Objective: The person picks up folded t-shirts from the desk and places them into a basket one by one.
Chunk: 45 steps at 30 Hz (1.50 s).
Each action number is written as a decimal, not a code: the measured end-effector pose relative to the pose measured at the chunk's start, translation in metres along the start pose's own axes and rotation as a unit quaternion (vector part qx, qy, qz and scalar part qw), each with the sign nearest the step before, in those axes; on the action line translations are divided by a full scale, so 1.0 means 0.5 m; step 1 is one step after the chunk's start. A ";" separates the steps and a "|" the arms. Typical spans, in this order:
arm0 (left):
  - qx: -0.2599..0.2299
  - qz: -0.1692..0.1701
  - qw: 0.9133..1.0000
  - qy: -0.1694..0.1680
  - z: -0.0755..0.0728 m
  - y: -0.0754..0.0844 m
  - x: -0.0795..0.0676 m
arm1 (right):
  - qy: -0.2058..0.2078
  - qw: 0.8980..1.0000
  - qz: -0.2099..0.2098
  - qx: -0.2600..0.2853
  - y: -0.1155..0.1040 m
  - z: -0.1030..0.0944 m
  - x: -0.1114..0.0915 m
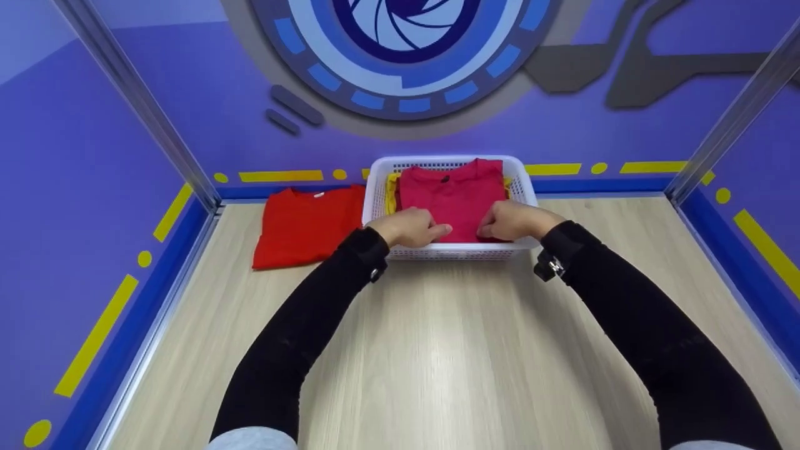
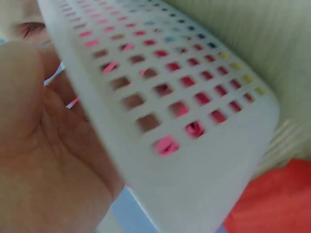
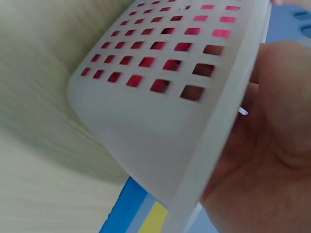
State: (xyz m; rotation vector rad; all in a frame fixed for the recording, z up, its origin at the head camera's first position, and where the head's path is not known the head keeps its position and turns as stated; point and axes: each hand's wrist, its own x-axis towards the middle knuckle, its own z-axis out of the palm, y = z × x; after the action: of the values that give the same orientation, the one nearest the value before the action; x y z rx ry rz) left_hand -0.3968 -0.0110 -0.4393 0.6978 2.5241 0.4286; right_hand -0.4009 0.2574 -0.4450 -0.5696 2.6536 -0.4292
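Note:
A folded pink shirt [image 1: 451, 203] with a dark button at its collar lies on top in a white perforated basket [image 1: 437, 254]. My left hand [image 1: 409, 226] holds the shirt's front left part, thumb over the cloth and fingers down behind the basket's front wall. At the front right corner, my right hand [image 1: 515, 220] grips the shirt with fingers curled down inside the rim. Through the wall's holes, both wrist views show pink cloth and bits of skin. Yellow cloth [image 1: 392, 190] shows under the pink shirt. The fingertips are mostly hidden.
A folded red shirt [image 1: 306, 225] lies on the wooden table [image 1: 400, 350] just left of the basket. Behind the basket rises a purple patterned wall [image 1: 206, 125]. Side walls with metal corner posts [image 1: 150, 112] enclose the table left and right.

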 end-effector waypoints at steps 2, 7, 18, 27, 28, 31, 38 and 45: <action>-0.004 0.002 1.000 0.006 0.011 -0.002 -0.005 | 0.020 1.000 0.004 0.000 -0.002 0.006 -0.003; -0.030 0.049 0.996 0.064 0.031 -0.011 -0.042 | 0.134 0.991 -0.011 0.012 -0.019 0.027 -0.025; -0.027 0.040 0.965 0.259 -0.009 -0.075 -0.139 | 0.344 0.934 -0.078 0.057 -0.053 0.073 -0.148; -0.052 -0.023 0.921 0.387 -0.031 -0.186 -0.163 | 0.344 0.934 -0.093 0.019 -0.044 0.159 -0.190; -0.058 -0.040 0.919 0.388 -0.031 -0.198 -0.161 | 0.337 0.937 -0.092 0.017 -0.043 0.166 -0.190; -0.076 -0.089 0.921 0.372 -0.027 -0.234 -0.151 | 0.318 0.944 -0.091 0.010 -0.036 0.182 -0.187; -0.066 -0.163 0.945 0.276 -0.005 -0.306 -0.112 | 0.267 0.960 -0.082 0.018 -0.016 0.210 -0.183; 0.000 -0.213 0.970 0.115 0.019 -0.339 -0.098 | 0.242 0.967 -0.074 0.035 -0.008 0.229 -0.187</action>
State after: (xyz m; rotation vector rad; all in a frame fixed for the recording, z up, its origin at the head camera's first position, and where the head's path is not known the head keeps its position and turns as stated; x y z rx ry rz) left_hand -0.4218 -0.1753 -0.4990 0.0938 2.7902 0.3702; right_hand -0.2712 0.2713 -0.5151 -0.7193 3.0487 -0.7909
